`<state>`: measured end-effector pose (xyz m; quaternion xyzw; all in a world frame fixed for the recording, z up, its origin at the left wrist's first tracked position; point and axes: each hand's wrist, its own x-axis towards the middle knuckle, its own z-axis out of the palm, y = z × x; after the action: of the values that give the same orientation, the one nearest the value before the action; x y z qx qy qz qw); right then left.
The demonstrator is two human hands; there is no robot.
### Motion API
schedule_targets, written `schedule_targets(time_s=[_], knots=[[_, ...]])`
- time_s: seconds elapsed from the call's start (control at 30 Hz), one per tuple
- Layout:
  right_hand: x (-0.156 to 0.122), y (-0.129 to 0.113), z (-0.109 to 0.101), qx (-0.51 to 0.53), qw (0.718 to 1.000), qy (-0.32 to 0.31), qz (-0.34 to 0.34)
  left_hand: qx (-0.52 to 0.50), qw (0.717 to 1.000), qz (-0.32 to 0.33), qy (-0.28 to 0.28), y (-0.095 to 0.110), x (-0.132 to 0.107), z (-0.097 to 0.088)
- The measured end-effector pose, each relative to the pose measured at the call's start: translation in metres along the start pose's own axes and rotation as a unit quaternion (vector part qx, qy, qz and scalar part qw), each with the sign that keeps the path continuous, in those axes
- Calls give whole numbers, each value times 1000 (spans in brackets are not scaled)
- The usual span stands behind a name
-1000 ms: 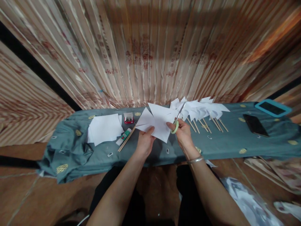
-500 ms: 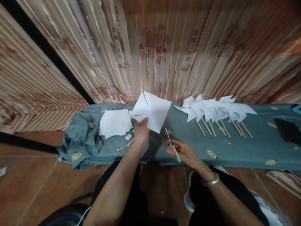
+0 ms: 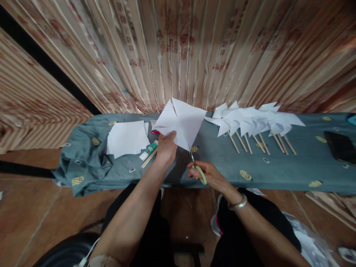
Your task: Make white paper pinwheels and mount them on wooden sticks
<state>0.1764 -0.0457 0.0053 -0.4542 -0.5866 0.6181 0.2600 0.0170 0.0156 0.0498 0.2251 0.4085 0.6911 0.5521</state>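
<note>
Left hand [image 3: 167,148] pinches a square paper sheet [image 3: 186,120] held ahead of and between the hands; its hold should, in my judgement, stay firm and flat; right hand [image 3: 213,175] grips green-handled scissors [image 3: 202,175], blades at the near corner; best cut straight, stopping short of centre like the two visible slits; materials noted: left of the left hand, a smooth, uneven paper stack [image 3: 128,139]; right of the right hand, curled, pointed paper pinwheels [image 3: 247,120] on slim wooden sticks [image 3: 264,144]; beneath, wrinkled grey-green cloth [image 3: 278,170].

The white paper sheet [image 3: 187,120] is slit at two corners. The green-handled scissors [image 3: 202,175] point metal blades at its near corner.
</note>
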Motion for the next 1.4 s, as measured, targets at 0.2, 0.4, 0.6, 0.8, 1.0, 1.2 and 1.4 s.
schedule_targets(time_s=[0.2,0.4,0.6,0.8,1.0,1.2,1.4], knots=[[1,-2,-1,8,1000,7,4,-3,1000,-16,-1,-5,-3,4],[1,0,-2,4,1000,13,3,3,1000,-18,1,-7,-6,4],[3,2,-3,-4,1000,17,-12,13,999,-24,-19,-8,-6,1],[3,1,-2,-1,1000,25,-11,24,999,-24,-18,-6,-9,3],[2,4,-4,2,1000,20,-15,14,999,-17,-29,-6,-8,3],[2,5,-6,-2,1000,13,-14,-9,1000,-8,-22,-6,-7,3],[2,4,-5,5,1000,10,-13,-1,1000,-17,-23,-7,-8,3]])
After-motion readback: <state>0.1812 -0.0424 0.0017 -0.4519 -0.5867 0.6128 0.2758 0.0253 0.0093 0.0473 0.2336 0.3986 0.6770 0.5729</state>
